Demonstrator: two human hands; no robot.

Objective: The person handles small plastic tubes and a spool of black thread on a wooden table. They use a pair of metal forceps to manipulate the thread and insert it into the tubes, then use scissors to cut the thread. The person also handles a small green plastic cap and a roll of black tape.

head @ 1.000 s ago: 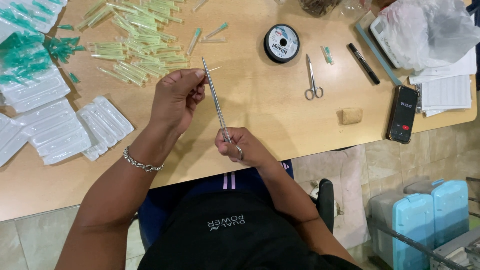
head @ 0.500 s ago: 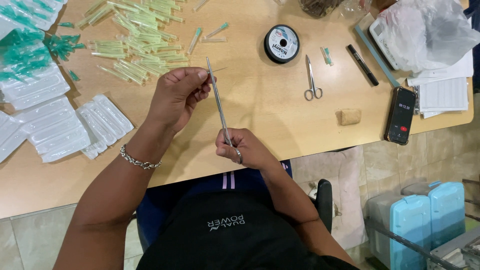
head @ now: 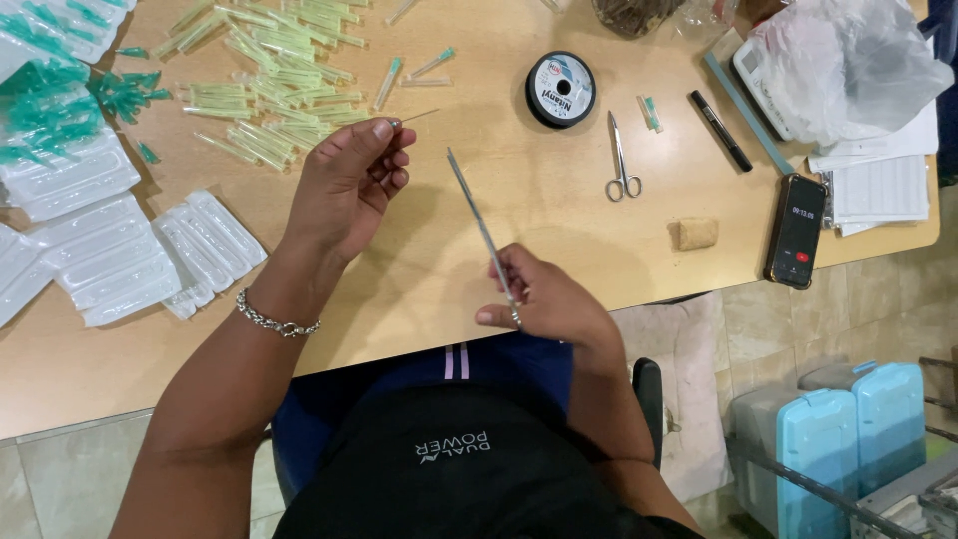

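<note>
My left hand [head: 347, 185] pinches a thin metal needle [head: 417, 116] between thumb and fingertip over the wooden table [head: 559, 250]; its point sticks out to the right. My right hand [head: 544, 299], near the table's front edge, grips the ring handles of long slim metal forceps [head: 479, 225], whose tips slant up and left toward the needle without touching it. A metal bracelet [head: 276, 321] is on my left wrist.
A heap of pale green needle caps [head: 269, 80] lies at the back left, with clear blister packs [head: 120, 250] and teal-capped pieces [head: 45, 105] further left. A black thread spool [head: 560, 89], small scissors [head: 623, 160], a black pen [head: 720, 130], a phone [head: 796, 230], papers and a plastic bag [head: 848, 60] sit to the right.
The forceps tips have come away from my left fingers. My left hand now holds the bare needle apart, and my right hand has drawn the forceps down and right.
</note>
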